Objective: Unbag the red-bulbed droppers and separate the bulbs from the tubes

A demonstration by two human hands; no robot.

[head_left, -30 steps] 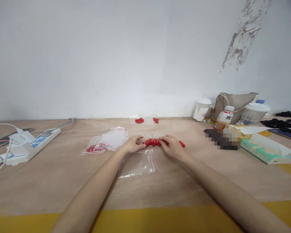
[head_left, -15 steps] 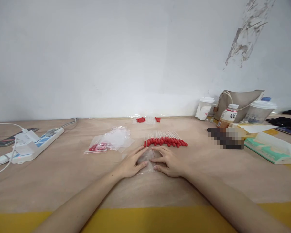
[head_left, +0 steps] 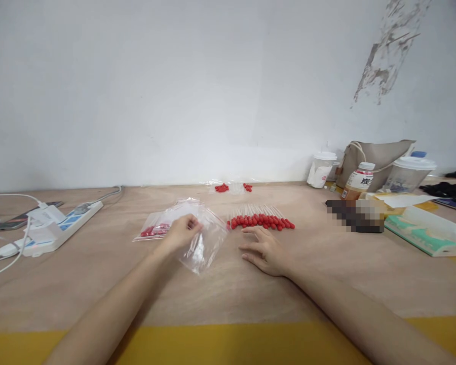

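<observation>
- bottle [head_left: 359, 181]: label has "炭", big and black on white; smaller red print above it, not legible. Dark square mark lower down, too small to make out.
- paper cup [head_left: 319, 172]: round red logo on white, can't read it.
- charger [head_left: 47, 214]: faint grey lettering, unreadable.

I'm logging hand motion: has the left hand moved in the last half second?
Yes: judged against the white power strip, the left hand has moved left, toward it, and slightly toward the wall.
</observation>
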